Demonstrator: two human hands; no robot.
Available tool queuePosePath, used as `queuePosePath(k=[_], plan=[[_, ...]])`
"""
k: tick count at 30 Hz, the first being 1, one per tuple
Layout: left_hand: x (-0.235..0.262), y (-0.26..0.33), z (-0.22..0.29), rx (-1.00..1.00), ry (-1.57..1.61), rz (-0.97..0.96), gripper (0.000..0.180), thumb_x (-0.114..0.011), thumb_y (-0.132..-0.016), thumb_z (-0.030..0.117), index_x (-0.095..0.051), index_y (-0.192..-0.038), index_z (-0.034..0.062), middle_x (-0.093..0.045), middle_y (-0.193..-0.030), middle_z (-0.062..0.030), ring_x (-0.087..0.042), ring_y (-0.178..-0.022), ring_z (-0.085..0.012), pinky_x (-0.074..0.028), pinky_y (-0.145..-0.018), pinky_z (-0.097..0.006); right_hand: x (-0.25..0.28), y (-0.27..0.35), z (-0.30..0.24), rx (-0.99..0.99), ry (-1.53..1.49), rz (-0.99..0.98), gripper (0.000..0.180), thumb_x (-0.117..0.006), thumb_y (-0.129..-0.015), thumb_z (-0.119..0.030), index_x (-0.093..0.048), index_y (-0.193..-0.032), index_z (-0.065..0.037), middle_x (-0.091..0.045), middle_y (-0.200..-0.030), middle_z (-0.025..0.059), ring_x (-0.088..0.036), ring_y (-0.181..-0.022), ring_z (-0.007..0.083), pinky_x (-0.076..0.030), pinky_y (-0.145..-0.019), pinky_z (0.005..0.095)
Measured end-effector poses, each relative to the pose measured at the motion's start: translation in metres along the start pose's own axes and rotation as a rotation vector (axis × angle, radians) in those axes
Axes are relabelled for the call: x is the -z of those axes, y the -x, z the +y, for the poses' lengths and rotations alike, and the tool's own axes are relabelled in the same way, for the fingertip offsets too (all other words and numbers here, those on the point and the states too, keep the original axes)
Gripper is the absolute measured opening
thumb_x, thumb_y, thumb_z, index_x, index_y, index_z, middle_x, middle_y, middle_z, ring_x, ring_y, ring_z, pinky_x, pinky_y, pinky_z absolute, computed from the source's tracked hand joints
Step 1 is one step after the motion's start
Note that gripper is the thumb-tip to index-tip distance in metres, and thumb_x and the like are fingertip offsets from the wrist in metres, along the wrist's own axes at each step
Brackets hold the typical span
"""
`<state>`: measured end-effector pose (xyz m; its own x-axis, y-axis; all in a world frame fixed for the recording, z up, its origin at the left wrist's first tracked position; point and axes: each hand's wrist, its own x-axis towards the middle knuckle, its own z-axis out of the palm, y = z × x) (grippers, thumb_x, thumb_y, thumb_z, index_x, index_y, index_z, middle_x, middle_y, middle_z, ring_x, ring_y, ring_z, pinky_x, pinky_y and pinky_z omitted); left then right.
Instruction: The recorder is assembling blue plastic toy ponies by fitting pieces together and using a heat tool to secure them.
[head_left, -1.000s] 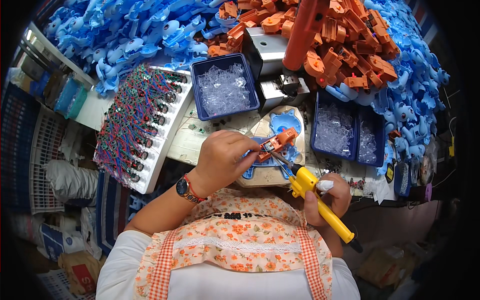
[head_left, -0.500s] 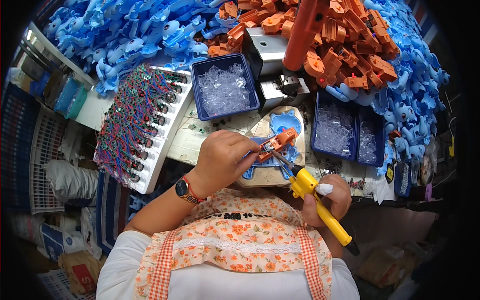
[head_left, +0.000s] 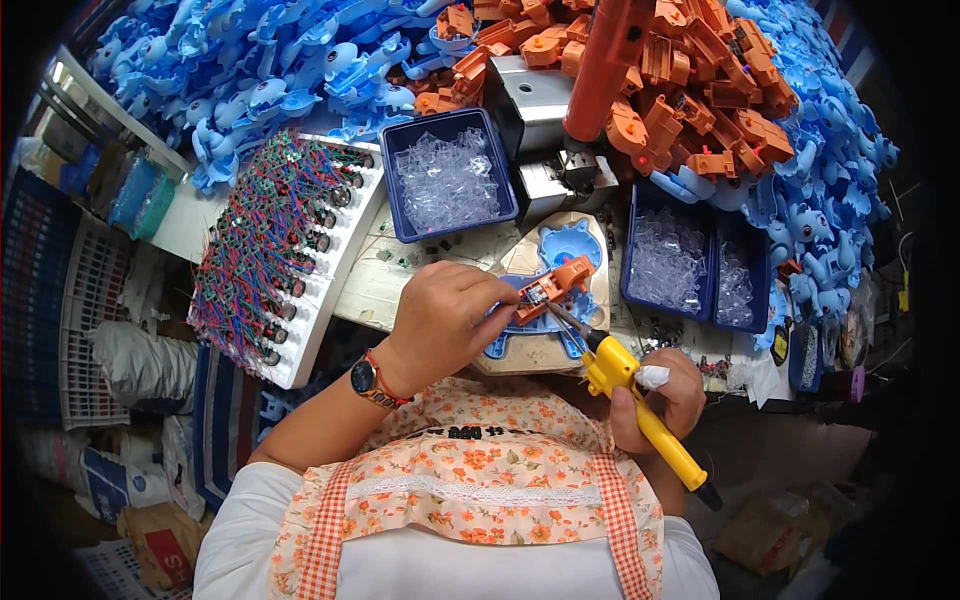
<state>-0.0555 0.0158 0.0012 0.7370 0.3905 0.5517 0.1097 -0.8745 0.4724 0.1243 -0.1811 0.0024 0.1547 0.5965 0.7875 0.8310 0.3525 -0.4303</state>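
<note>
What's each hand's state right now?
Left hand: closed, pinching the small orange plastic part.
Right hand: closed, gripping the yellow pen-shaped soldering iron.

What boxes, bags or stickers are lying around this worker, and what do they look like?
Brown cardboard box: lower left on the floor, with a red and white label.
White printed sack: just above that box, crumpled, with blue markings.
Grey-white bag: left of the white tray, lumpy and tied.
Brownish wrapped package: lower right in shadow, details unclear.
No screens visible.

Looking like a toy assembly workshop: heaps of blue toy shells (head_left: 250,80) and orange parts (head_left: 700,90) crowding a workbench (head_left: 390,280), bins of clear pieces (head_left: 447,175) lining it.
</note>
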Motion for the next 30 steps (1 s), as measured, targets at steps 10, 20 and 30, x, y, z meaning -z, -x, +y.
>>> queuePosePath(k=[10,20,30], plan=[[0.0,-0.002,0.002,-0.009,0.054,0.111,0.013,-0.075,-0.074,0.008,-0.072,-0.087,0.0091,-0.071,-0.087,-0.0061,-0.068,-0.088,-0.024,-0.05,-0.079,-0.038,-0.001,-0.007,0.004,0.053,0.011,0.049,0.035,-0.071,-0.075,-0.011,-0.05,-0.103,-0.005,-0.056,-0.066,0.0086,-0.052,-0.049,0.0225,-0.04,-0.048,0.0333],[0.009,-0.023,0.008,-0.006,0.313,-0.04,0.022,-0.076,-0.074,0.006,-0.074,-0.095,0.0105,-0.072,-0.088,-0.0078,-0.067,-0.092,-0.0259,-0.048,-0.088,-0.04,0.029,0.025,0.013,-0.184,-0.092,0.208,0.033,-0.064,-0.085,-0.006,-0.046,-0.113,-0.003,-0.054,-0.104,0.0136,-0.053,-0.087,0.0165,-0.045,-0.079,0.0305],[-0.021,-0.036,0.019,-0.187,-0.157,-0.081,0.013,-0.067,-0.077,0.012,-0.062,-0.088,0.0086,-0.067,-0.08,-0.0057,-0.064,-0.093,-0.0262,-0.042,-0.096,-0.052,0.037,0.027,0.011,-0.268,-0.045,0.26,0.03,-0.062,-0.085,-0.003,-0.048,-0.112,-0.002,-0.052,-0.106,0.0104,-0.052,-0.089,0.0144,-0.045,-0.079,0.0288]])
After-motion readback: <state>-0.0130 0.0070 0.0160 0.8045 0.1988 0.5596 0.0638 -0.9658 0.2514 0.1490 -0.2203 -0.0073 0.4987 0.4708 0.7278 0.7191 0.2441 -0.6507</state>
